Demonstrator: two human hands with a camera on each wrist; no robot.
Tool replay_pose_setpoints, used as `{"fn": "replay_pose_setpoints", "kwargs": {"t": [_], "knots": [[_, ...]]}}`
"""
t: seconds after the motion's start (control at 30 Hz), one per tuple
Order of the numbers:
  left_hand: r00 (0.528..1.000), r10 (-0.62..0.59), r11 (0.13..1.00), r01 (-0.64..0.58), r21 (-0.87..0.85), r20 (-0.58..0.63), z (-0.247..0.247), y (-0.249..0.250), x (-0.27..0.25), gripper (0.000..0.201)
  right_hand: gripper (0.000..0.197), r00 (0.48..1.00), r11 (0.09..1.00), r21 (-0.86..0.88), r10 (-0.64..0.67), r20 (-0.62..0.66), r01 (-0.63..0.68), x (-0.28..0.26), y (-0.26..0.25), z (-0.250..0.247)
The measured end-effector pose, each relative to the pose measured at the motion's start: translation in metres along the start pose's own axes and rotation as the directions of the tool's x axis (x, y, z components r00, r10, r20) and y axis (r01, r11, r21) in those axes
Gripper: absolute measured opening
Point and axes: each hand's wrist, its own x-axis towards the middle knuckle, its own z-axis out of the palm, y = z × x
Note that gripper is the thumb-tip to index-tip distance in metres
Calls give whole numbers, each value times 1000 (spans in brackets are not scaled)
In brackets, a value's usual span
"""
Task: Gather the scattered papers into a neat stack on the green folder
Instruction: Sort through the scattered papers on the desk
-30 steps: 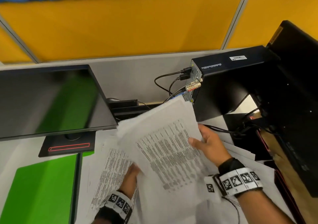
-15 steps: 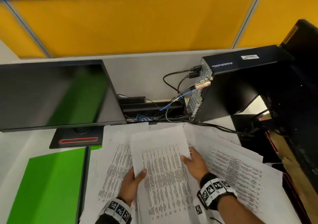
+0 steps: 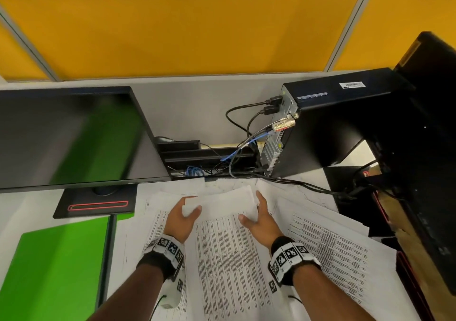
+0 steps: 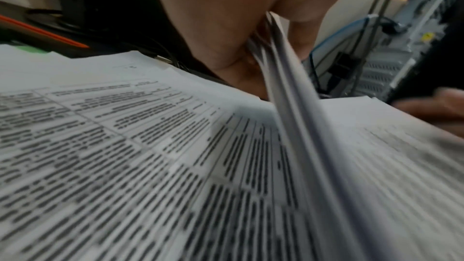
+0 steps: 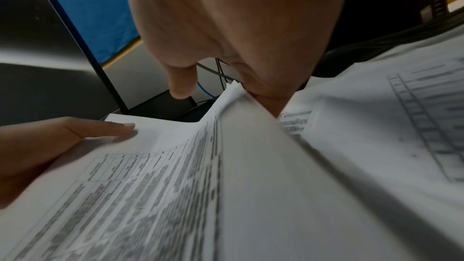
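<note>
The green folder (image 3: 54, 266) lies flat at the desk's left. Printed sheets are scattered over the middle and right of the desk (image 3: 333, 241). A bundle of papers (image 3: 222, 241) lies on them between my hands. My left hand (image 3: 183, 218) pinches its far left corner, thumb on top, and the sheet edges (image 4: 288, 90) run in between thumb and fingers. At the far right edge my right hand (image 3: 259, 218) has straight fingers against the upturned paper (image 5: 238, 122). Its thumb (image 5: 180, 86) hangs clear above the sheet.
A dark monitor (image 3: 74, 138) on a black stand (image 3: 96, 204) is behind the folder. A black computer case (image 3: 328, 123) with cables (image 3: 246, 152) stands at the back right. Another black unit (image 3: 429, 148) lines the right side. A yellow partition runs behind.
The bundle was raised and tilted a second ago. It now lies flat on the scattered sheets. Both hands have slid forward to its far corners, and the right thumb has come off the paper.
</note>
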Motion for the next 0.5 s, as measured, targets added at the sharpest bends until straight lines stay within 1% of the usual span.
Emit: {"fn": "replay_pose_setpoints", "kwargs": {"t": [0.07, 0.1, 0.13, 0.17, 0.2, 0.27, 0.33, 0.43, 0.5], "knots": [[998, 66, 998, -66, 4, 4, 3, -3, -5, 49, 88, 998, 996, -65, -57, -42, 54, 11, -2, -3], [995, 101, 995, -101, 2, 1, 3, -5, -6, 55, 88, 995, 989, -126, -81, -52, 74, 17, -2, -4], [992, 127, 992, -127, 6, -6, 1, -7, -5, 56, 86, 994, 977, -196, -97, -49, 86, 23, -3, -5], [990, 141, 990, -141, 14, -9, 1, -8, -3, 52, 84, 994, 962, -259, -103, -39, 89, 27, -5, -5], [992, 128, 992, -128, 13, -15, 0, -7, -2, 44, 81, 994, 948, -304, -106, -29, 93, 32, -7, -5], [996, 85, 996, -84, 19, -35, 1, -1, 2, 26, 74, 993, 932, -348, -118, -22, 103, 39, -12, -6], [994, 96, 995, -95, 26, -56, 3, 2, 5, 14, 69, 990, 924, -364, -139, -30, 119, 45, -17, -6], [989, 124, 992, -124, 8, -78, 7, 1, 12, 5, 63, 988, 947, -307, -124, -90, 91, 54, -20, -9], [990, 125, 992, -125, 6, -57, 9, -3, 15, 5, 51, 986, 954, -289, -120, -116, 82, 58, -17, -11]]}}
